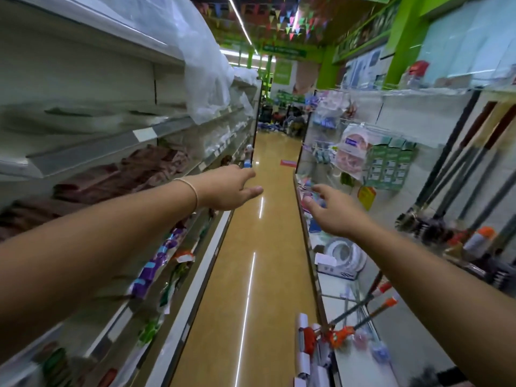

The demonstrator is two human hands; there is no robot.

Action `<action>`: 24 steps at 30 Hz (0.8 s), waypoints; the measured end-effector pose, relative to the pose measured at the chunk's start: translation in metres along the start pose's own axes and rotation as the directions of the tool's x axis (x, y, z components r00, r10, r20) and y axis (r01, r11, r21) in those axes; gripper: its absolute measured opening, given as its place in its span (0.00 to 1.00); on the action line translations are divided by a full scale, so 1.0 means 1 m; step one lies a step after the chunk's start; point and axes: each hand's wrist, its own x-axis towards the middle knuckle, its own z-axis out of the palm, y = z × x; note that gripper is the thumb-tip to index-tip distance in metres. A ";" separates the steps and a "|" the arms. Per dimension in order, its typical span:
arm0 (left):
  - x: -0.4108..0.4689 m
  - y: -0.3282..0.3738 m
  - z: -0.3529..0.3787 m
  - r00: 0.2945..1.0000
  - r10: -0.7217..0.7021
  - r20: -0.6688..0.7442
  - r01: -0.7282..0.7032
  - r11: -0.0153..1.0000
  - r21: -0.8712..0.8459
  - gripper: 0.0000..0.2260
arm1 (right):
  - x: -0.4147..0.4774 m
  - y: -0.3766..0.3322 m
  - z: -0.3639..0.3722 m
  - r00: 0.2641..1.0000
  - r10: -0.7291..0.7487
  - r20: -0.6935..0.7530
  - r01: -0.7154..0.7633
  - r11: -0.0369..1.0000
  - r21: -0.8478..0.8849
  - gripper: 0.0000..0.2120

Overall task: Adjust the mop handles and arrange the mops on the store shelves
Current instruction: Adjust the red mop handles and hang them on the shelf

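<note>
Ahead, left hand (229, 188) and right hand (332, 215), fingers (318, 189) loose, empty; mops (342, 334) low right.

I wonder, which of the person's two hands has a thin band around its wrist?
The left hand: a thin pale band circles its wrist, while the right hand has a bare wrist.

In a store aisle. Glossy tan floor (251, 275) runs straight ahead of me, with streaks of light reflected down it. Left of the floor: white shelving (92, 152), clear plastic sheeting (206, 65) draped off the top tier. Right of the floor: white rack (405, 118), green pillar (402, 43) above it. Over the floor: dark ceiling, light strip (240, 20), coloured bunting (282, 18). Far end of the floor: green sign (282, 53), red floor sticker (289, 162), the rest too blurred to tell.
</note>
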 end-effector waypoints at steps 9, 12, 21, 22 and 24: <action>0.069 -0.057 0.032 0.995 0.024 -0.095 -0.026 1.000 -0.017 0.23 | 0.078 0.011 0.047 0.997 0.071 0.011 -0.072 0.996 0.046 0.28; 0.097 -0.068 0.051 0.997 0.026 -0.077 -0.025 1.000 0.008 0.23 | 0.106 0.020 0.067 0.997 0.074 0.024 -0.076 0.996 0.054 0.29; 0.226 -0.101 0.094 1.000 0.016 0.008 -0.017 0.995 0.097 0.24 | 0.238 0.061 0.114 0.997 0.044 0.058 -0.050 0.993 0.107 0.30; 0.245 -0.104 0.096 1.000 0.010 0.013 -0.011 0.995 0.097 0.23 | 0.256 0.068 0.115 0.997 0.040 0.060 -0.046 0.993 0.106 0.30; 0.283 -0.108 0.097 1.000 -0.004 0.031 0.001 0.996 0.094 0.23 | 0.291 0.082 0.115 0.997 0.034 0.063 -0.041 0.994 0.105 0.30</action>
